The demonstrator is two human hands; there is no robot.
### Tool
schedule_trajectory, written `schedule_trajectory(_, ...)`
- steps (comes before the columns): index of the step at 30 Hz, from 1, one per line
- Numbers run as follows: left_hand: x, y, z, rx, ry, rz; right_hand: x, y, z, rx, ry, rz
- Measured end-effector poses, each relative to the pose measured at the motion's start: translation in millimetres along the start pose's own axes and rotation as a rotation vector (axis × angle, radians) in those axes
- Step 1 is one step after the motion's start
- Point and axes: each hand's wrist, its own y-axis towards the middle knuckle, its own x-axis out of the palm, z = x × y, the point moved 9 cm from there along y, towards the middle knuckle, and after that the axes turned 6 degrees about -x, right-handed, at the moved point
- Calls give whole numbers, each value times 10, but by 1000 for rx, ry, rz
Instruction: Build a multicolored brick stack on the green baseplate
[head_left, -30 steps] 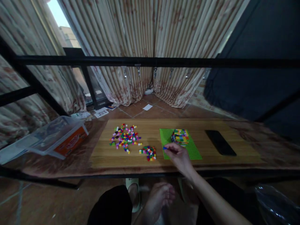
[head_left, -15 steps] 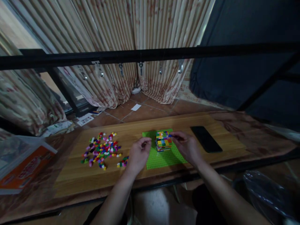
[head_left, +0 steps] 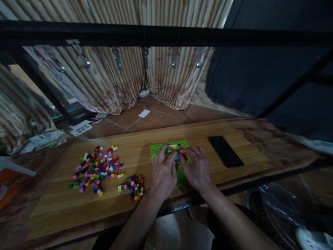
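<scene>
A block built of many small coloured bricks (head_left: 174,148) stands on a green baseplate (head_left: 158,148) on the wooden board. Both my hands are closed around it. My left hand (head_left: 163,172) grips its left side with curled fingers. My right hand (head_left: 195,166) pinches at its top right edge, and whether a small brick sits under those fingertips is hidden. Most of the block is covered by my hands.
A large scatter of loose coloured bricks (head_left: 95,168) lies left on the wooden board (head_left: 135,208), with a smaller heap (head_left: 132,183) nearer me. A black phone (head_left: 225,151) lies right of the baseplate. A black bar (head_left: 166,34) crosses overhead; curtains hang behind.
My right hand carried a small blue brick from the baseplate's front edge up to the block. My left hand rose from my lap and closed on the block's left side. The view tilted down.
</scene>
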Motion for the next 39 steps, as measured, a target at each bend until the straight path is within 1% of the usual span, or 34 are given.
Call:
schedule_trajectory(6, 36, 4, 29, -1, 13, -10, -45, -18, 189, 115, 125, 14)
schedule_trajectory(9, 51, -1, 31, -6, 29, -12, -62, -25, 328, 196, 247, 31)
schedule_trajectory(11, 55, -2, 32, -9, 40, -5, -35, -48, 445, 288, 357, 49)
schedule_trajectory(13, 57, -3, 35, -7, 54, 7, 62, -99, 574, 438, 510, 57)
schedule_trajectory(15, 65, -8, 44, 3, 75, 13, 214, -158, 652, 589, 674, 53)
schedule_trajectory(17, 73, -15, 51, 13, 93, 15, 343, -176, 657, 666, 785, 57)
schedule_trajectory(23, 92, -33, 42, 20, 109, 16, 524, -150, 638, 736, 897, 103)
schedule_trajectory(26, 92, -34, 35, 21, 85, 14, 547, -171, 646, 772, 936, 117)
schedule_trajectory(29, 53, -32, 25, 14, 44, 17, 532, -170, 636, 759, 939, 133)
schedule_trajectory(31, -19, -30, 8, 2, 6, 39, 527, -163, 625, 741, 937, 140)
schedule_trajectory(34, -187, -29, -54, -27, -48, 102, 546, -164, 618, 729, 937, 131)
schedule_trajectory(37, -385, -30, -183, -75, -93, 174, 547, -169, 635, 710, 906, 118)
schedule_trajectory(39, -519, -30, -294, -102, -119, 220, 493, -159, 655, 676, 878, 136)
